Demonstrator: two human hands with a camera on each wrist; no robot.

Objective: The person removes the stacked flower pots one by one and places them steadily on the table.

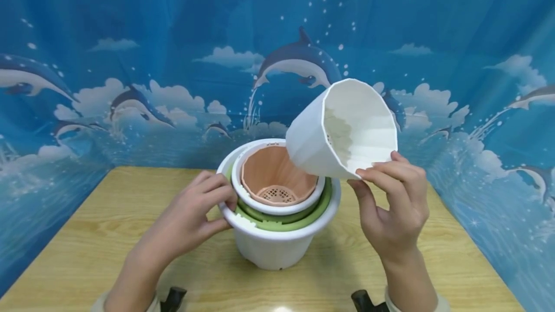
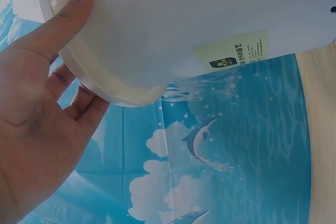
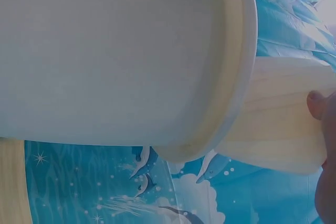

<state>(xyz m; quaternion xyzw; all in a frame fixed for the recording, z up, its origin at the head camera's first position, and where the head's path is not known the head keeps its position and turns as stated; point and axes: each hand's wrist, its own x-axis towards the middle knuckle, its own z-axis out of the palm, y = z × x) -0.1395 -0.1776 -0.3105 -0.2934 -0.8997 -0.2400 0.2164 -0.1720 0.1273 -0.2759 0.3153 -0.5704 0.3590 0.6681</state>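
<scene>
A nested stack of plant pots stands upright on the table. Outermost is a large white pot; inside it show green pot rims, a smaller white rim and a terracotta-coloured pot with a perforated bottom. My left hand grips the large white pot's left rim, its thumb against the outer wall in the left wrist view. Above the stack's right side, my right hand pinches the rim of a tilted white faceted pot, whose mouth faces right and toward me. The tilted pot's bottom is hidden.
The wooden table extends around the stack. A blue curtain printed with dolphins and clouds hangs behind and at both sides. The large pot bears a green label on its wall. Dark wrist mounts show near both wrists.
</scene>
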